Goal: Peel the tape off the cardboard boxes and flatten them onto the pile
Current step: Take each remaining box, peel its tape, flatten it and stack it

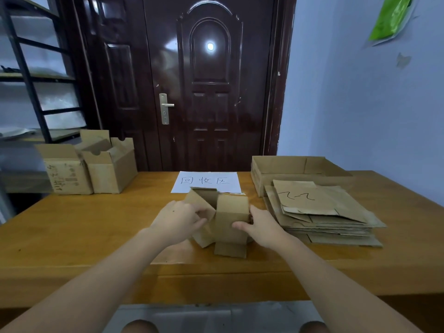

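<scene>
A dark glossy door (209, 82) stood behind the wooden table (72, 227), pale blue walls (360, 104) right, metal shelving (31, 75) left.

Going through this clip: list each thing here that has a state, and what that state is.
Small brown cardboard box: flaps open, gripped by both hands.
Left hand: gripping it.
Right hand: gripping it.
Pile of flattened brown cardboard: flat, stacked.
Two upright cardboard boxes: flaps open.
Shallow cardboard tray: open-topped.
Dark wooden door: closed.

A small brown cardboard box (225, 219) lies partly opened mid-tabletop, flaps splayed, beside a pile of flattened boxes (322, 212) to its right.
</scene>
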